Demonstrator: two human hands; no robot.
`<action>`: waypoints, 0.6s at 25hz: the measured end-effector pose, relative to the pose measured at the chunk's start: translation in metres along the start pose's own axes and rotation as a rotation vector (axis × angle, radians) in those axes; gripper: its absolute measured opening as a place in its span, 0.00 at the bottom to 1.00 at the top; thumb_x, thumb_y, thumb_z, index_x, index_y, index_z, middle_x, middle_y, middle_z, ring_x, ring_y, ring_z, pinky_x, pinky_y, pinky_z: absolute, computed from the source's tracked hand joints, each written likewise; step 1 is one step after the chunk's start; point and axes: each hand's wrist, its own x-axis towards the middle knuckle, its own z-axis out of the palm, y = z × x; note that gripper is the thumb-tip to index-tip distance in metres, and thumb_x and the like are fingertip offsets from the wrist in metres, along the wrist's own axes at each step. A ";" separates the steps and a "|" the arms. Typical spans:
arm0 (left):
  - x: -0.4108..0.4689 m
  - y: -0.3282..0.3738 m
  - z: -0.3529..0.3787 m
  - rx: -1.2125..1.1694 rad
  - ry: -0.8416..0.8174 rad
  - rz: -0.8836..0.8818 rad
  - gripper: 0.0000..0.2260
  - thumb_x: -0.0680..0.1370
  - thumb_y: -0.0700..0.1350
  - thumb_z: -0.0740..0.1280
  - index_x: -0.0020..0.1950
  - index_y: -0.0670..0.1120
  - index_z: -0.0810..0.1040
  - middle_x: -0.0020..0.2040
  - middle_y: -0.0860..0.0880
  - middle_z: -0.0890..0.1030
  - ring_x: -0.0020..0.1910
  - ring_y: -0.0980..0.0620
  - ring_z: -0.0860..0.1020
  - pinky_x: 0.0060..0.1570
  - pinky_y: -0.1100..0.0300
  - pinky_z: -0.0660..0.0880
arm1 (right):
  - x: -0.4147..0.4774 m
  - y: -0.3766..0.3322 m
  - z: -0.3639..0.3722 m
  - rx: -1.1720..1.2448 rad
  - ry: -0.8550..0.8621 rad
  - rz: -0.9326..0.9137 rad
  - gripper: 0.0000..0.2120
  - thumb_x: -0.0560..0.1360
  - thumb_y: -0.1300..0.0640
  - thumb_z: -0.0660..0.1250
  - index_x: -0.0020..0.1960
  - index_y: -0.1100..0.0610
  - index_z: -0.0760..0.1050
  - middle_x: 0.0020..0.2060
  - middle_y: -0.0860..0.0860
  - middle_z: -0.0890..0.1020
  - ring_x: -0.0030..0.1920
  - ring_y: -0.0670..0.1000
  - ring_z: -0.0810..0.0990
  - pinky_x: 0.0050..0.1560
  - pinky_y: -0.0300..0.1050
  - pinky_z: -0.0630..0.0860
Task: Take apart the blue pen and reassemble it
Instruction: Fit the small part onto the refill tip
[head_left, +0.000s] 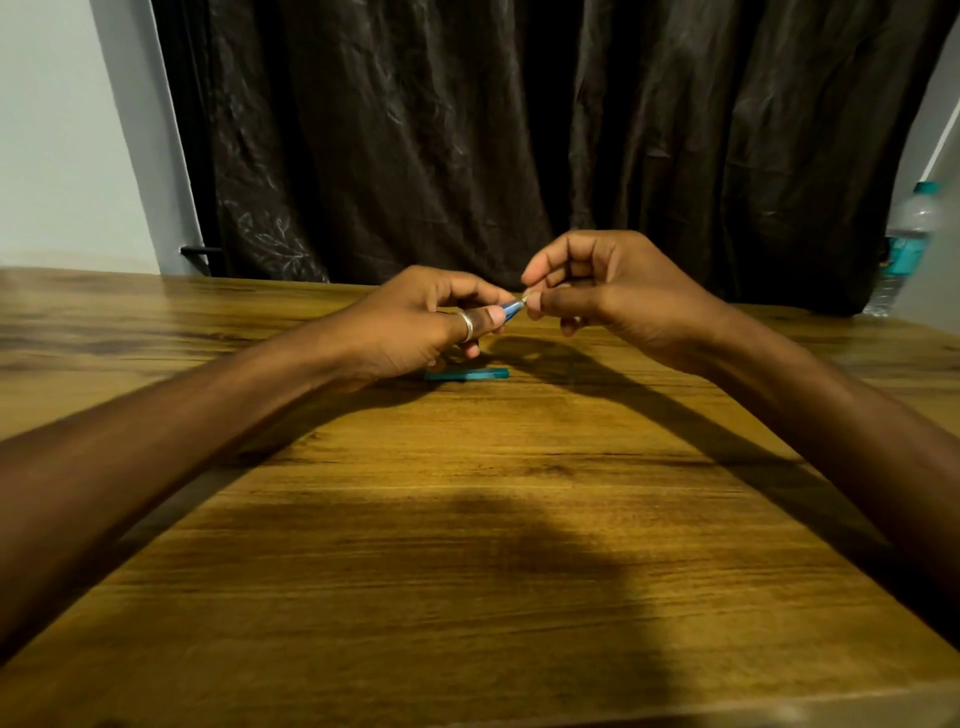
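My left hand (426, 322), a ring on its thumb, grips the blue pen (511, 307) above the wooden table (467, 519); only the pen's tapered front end shows past the fingers. My right hand (597, 291) pinches the pale tip of the pen between thumb and forefinger, right against the left hand's fingertips. A flat blue pen part, likely the cap (467, 374), lies on the table just below the left hand. The rest of the pen body is hidden inside the left hand.
A dark curtain (519, 130) hangs behind the table's far edge. A clear water bottle with a teal label (906, 244) stands at the far right. A pale wall (62, 130) fills the left background.
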 end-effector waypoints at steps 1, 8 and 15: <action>0.000 -0.001 0.000 -0.004 0.000 -0.005 0.08 0.81 0.45 0.66 0.56 0.56 0.81 0.47 0.54 0.83 0.34 0.66 0.79 0.26 0.71 0.68 | 0.000 0.000 0.000 -0.002 -0.001 0.002 0.09 0.74 0.68 0.72 0.52 0.59 0.79 0.43 0.57 0.85 0.42 0.47 0.84 0.35 0.37 0.77; 0.000 -0.002 -0.001 -0.034 -0.002 -0.010 0.07 0.81 0.47 0.67 0.53 0.58 0.83 0.47 0.54 0.85 0.36 0.63 0.80 0.26 0.70 0.69 | -0.001 0.000 -0.001 -0.038 -0.012 0.011 0.08 0.75 0.67 0.72 0.53 0.60 0.79 0.41 0.54 0.85 0.41 0.45 0.84 0.35 0.37 0.77; 0.001 -0.004 0.000 -0.009 0.009 0.002 0.07 0.79 0.44 0.70 0.53 0.56 0.84 0.37 0.59 0.84 0.34 0.64 0.80 0.24 0.71 0.68 | -0.001 -0.001 0.002 -0.111 -0.017 -0.001 0.10 0.74 0.70 0.72 0.51 0.59 0.79 0.40 0.53 0.83 0.37 0.42 0.81 0.34 0.35 0.77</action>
